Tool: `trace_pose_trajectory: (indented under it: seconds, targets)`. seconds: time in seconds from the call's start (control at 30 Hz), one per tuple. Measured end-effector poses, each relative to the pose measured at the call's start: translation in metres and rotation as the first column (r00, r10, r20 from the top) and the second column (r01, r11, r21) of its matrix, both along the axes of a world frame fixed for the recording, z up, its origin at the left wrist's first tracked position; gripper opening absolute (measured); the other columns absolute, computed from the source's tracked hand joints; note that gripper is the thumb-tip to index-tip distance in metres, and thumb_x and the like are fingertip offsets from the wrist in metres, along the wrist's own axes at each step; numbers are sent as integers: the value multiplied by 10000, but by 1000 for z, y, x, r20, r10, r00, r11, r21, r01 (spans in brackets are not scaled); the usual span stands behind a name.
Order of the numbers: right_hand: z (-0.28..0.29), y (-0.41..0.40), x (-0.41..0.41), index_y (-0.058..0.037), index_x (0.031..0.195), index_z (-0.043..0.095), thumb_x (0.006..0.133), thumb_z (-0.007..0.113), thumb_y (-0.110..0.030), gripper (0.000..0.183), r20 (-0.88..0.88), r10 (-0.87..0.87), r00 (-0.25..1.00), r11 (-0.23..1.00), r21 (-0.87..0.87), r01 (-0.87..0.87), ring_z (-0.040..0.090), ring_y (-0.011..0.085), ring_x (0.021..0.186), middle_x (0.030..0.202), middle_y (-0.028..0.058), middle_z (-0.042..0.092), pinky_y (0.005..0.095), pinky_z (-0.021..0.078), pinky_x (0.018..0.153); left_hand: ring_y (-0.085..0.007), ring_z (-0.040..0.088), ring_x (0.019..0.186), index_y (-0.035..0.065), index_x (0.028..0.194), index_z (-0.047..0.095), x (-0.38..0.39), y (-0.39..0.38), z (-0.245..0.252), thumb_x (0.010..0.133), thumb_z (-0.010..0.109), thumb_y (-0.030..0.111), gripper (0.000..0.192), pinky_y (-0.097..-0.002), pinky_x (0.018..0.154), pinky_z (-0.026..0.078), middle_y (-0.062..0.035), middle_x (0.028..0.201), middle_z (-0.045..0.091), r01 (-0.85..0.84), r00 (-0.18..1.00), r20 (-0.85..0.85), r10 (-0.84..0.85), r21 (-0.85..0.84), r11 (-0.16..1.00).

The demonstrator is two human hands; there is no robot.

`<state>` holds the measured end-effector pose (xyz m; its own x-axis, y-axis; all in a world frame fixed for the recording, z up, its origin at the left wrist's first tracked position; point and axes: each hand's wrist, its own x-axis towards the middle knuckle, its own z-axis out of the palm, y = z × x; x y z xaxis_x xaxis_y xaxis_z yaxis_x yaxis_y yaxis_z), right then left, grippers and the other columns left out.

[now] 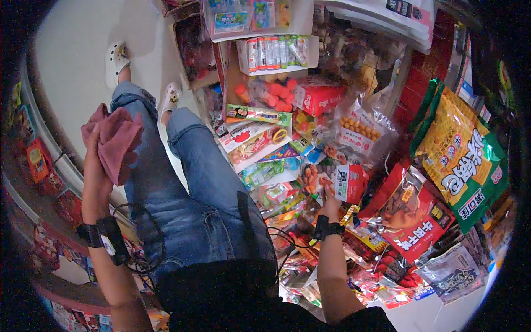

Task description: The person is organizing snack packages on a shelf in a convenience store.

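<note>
A crumpled pink cloth (114, 141) hangs from my left hand (96, 166), which is raised over my left leg at the left of the view. On the right, my right hand (330, 204) reaches into a display of packaged snacks, its fingers at the lower edge of a red and white snack packet (350, 183) with food pictured on it. Whether the fingers grip that packet or only touch it is hard to tell. Just above lies a clear bag of round orange-brown snacks (359, 130). Both wrists wear black straps with a cable.
Large bags, one yellow and green (460, 153) and one red (408, 211), stand right of my right hand. A white box of small tubes (278, 54) and a long green packet (258, 114) lie farther up. Curved shelves (62, 162) with packets run along the left, beside the pale floor (91, 25).
</note>
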<state>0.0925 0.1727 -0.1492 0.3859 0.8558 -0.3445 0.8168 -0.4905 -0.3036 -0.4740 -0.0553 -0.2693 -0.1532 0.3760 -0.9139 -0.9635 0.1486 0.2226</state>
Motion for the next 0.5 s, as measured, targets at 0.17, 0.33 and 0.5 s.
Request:
trace_pose_trajectory:
  seconds: [0.17, 0.33, 0.5]
  targets:
    - [20, 1, 0, -67, 917, 496, 679, 630, -103, 275, -75, 115, 991, 988, 112, -107, 493, 106, 725, 866, -4, 511, 231, 400, 553, -212, 558, 731, 72, 1138, 358, -14, 6, -3, 792, 331, 470, 528, -260, 505, 455, -126, 975, 520, -2, 996, -88, 6, 49, 999]
    - [20, 10, -45, -84, 918, 495, 671, 638, -120, 288, -12, 62, 998, 997, 42, -61, 497, 105, 735, 864, -10, 509, 226, 409, 566, -263, 457, 974, 106, 1200, 279, -26, 6, -10, 784, 406, 407, 529, -360, 807, 396, -121, 1115, 410, -49, 999, 25, 45, 188, 981]
    - [13, 28, -12, -97, 878, 503, 656, 656, -141, 273, -176, -45, 983, 999, -16, 42, 508, 103, 713, 787, -22, 526, 229, 425, 554, -198, 555, 771, 77, 1157, 344, -19, 23, -2, 795, 330, 475, 538, -243, 520, 454, -129, 981, 518, 57, 997, -46, -56, 21, 998]
